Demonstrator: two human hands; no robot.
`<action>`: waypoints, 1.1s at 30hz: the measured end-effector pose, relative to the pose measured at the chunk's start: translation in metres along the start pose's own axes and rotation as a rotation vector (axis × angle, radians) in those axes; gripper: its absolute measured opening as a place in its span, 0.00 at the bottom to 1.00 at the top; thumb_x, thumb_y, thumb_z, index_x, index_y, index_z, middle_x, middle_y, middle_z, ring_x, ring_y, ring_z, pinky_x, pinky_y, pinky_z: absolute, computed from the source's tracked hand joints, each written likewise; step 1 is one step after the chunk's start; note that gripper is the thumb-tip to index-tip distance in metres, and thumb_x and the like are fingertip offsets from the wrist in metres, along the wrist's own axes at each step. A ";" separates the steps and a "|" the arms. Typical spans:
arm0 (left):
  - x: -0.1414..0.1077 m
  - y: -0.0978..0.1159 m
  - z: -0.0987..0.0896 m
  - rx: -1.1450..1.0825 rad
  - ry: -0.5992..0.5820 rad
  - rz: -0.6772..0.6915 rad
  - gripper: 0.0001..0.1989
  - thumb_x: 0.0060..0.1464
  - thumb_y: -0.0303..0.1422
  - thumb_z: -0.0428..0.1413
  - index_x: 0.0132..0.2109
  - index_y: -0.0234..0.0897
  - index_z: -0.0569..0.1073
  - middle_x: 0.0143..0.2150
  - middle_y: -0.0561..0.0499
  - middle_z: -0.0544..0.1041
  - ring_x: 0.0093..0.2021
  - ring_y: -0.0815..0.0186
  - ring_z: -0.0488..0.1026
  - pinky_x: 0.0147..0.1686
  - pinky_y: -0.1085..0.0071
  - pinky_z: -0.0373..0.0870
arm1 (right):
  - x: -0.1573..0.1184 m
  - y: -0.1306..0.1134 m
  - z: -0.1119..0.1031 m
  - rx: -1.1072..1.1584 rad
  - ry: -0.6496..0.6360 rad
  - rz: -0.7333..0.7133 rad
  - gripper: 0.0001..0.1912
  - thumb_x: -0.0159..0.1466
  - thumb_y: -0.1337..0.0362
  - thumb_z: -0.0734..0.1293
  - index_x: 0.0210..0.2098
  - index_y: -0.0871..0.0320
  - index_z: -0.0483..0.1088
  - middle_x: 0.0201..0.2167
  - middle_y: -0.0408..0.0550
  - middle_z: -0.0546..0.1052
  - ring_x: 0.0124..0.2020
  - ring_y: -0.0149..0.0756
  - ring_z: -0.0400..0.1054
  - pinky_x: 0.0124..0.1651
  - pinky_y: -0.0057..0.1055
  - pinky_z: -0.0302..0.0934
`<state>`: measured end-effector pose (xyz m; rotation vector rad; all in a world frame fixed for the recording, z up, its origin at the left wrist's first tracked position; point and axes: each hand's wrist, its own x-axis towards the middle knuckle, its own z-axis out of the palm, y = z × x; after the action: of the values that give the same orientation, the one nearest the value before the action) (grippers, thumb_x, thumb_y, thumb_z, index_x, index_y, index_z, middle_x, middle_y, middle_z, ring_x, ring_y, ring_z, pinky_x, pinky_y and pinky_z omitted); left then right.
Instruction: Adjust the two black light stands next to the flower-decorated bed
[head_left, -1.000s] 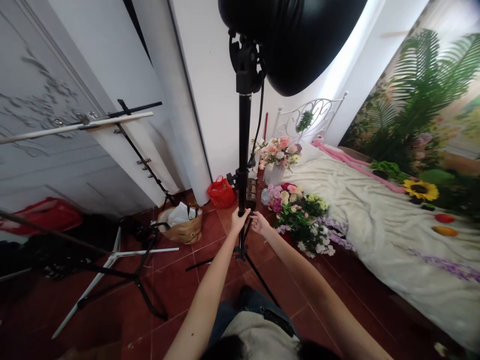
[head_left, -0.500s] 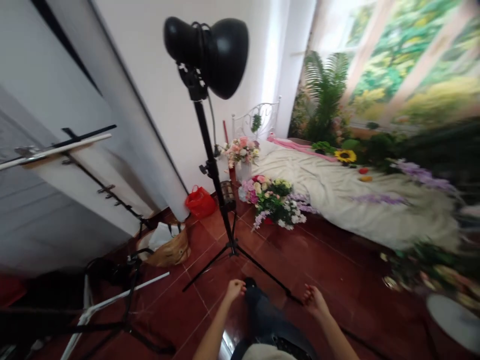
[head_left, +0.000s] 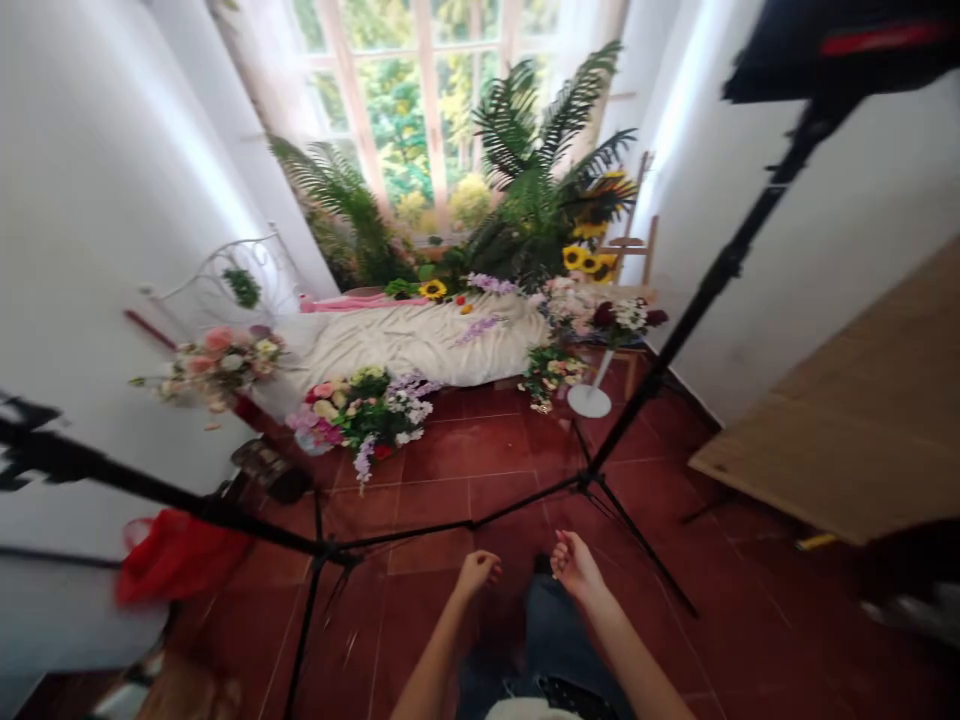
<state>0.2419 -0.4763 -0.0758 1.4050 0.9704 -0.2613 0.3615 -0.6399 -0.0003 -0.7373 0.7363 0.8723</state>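
Observation:
My left hand (head_left: 478, 573) hangs in front of my legs with its fingers curled in, and I see nothing in it. Level with it, my right hand (head_left: 576, 566) is turned partly palm up, its fingers bent toward the palm and nothing visible in them. Both are in the air above the red tiled floor (head_left: 480, 480), apart from each other. Nearest to them are the black legs of two light stands, the left stand (head_left: 225, 512) and the right stand (head_left: 667, 365). Neither hand touches a stand.
A bed with a cream cover (head_left: 390, 340) stands by the window backdrop. Flower bunches (head_left: 367, 410) lie before it, and a white-based flower stand (head_left: 589, 400) is at its right. A red bag (head_left: 176, 555) sits left; a brown board (head_left: 840, 420) leans right.
My view has swung right, so the left stand has shifted to the left edge and the right stand has come into view. My hands have come closer together.

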 end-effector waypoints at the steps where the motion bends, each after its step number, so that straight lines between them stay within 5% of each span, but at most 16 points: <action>1: 0.006 0.011 0.010 0.027 -0.010 0.013 0.12 0.48 0.37 0.54 0.33 0.31 0.73 0.27 0.50 0.76 0.18 0.75 0.67 0.22 0.77 0.59 | -0.002 -0.015 -0.010 0.044 0.005 -0.026 0.03 0.57 0.66 0.62 0.28 0.59 0.64 0.10 0.31 0.57 0.10 0.19 0.53 0.16 0.18 0.52; 6: 0.041 0.060 0.068 0.146 -0.045 0.052 0.13 0.48 0.39 0.55 0.34 0.31 0.73 0.26 0.51 0.76 0.19 0.74 0.68 0.24 0.77 0.61 | -0.001 -0.086 -0.061 0.223 -0.026 -0.136 0.02 0.57 0.67 0.62 0.28 0.58 0.65 0.10 0.31 0.57 0.11 0.20 0.53 0.17 0.18 0.53; 11: 0.074 0.124 0.146 0.201 -0.105 0.128 0.13 0.49 0.39 0.53 0.34 0.32 0.73 0.26 0.51 0.76 0.19 0.73 0.68 0.24 0.76 0.62 | 0.006 -0.165 -0.089 0.326 -0.058 -0.148 0.03 0.58 0.68 0.60 0.28 0.58 0.64 0.11 0.32 0.57 0.11 0.20 0.53 0.18 0.19 0.54; 18: 0.089 0.271 0.272 0.047 -0.281 0.741 0.17 0.48 0.43 0.55 0.38 0.33 0.72 0.38 0.45 0.76 0.40 0.65 0.73 0.43 0.69 0.67 | 0.007 -0.304 -0.099 0.259 -0.149 -0.257 0.04 0.57 0.68 0.60 0.26 0.57 0.64 0.11 0.33 0.56 0.13 0.22 0.53 0.20 0.21 0.54; 23: 0.095 0.396 0.348 -0.111 -0.181 1.003 0.22 0.48 0.40 0.57 0.50 0.38 0.65 0.53 0.43 0.69 0.52 0.66 0.67 0.52 0.67 0.63 | 0.014 -0.382 -0.086 0.261 -0.285 -0.195 0.07 0.58 0.69 0.58 0.25 0.57 0.64 0.12 0.34 0.56 0.14 0.24 0.54 0.22 0.23 0.55; 26: 0.103 0.453 0.385 -0.171 -0.189 1.072 0.23 0.46 0.38 0.59 0.49 0.38 0.65 0.52 0.43 0.69 0.52 0.66 0.67 0.52 0.68 0.63 | 0.019 -0.417 -0.066 0.232 -0.406 -0.108 0.07 0.59 0.69 0.58 0.26 0.58 0.64 0.13 0.35 0.56 0.16 0.25 0.55 0.24 0.24 0.55; 29: 0.114 0.488 0.413 -0.181 -0.169 1.117 0.18 0.45 0.38 0.60 0.43 0.36 0.69 0.43 0.45 0.74 0.44 0.68 0.72 0.46 0.71 0.67 | 0.028 -0.445 -0.040 0.196 -0.552 -0.058 0.07 0.60 0.67 0.57 0.28 0.58 0.64 0.15 0.36 0.58 0.18 0.26 0.56 0.25 0.24 0.56; 33: 0.130 0.505 0.430 -0.129 -0.102 1.070 0.15 0.44 0.42 0.59 0.31 0.33 0.72 0.27 0.50 0.74 0.27 0.71 0.71 0.30 0.75 0.68 | 0.038 -0.472 -0.007 0.244 -0.707 -0.021 0.07 0.61 0.66 0.56 0.33 0.58 0.65 0.17 0.38 0.62 0.20 0.27 0.59 0.27 0.26 0.57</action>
<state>0.8414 -0.7092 0.1340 1.5795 0.0603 0.5140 0.7823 -0.8387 0.0860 -0.1851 0.1930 0.9242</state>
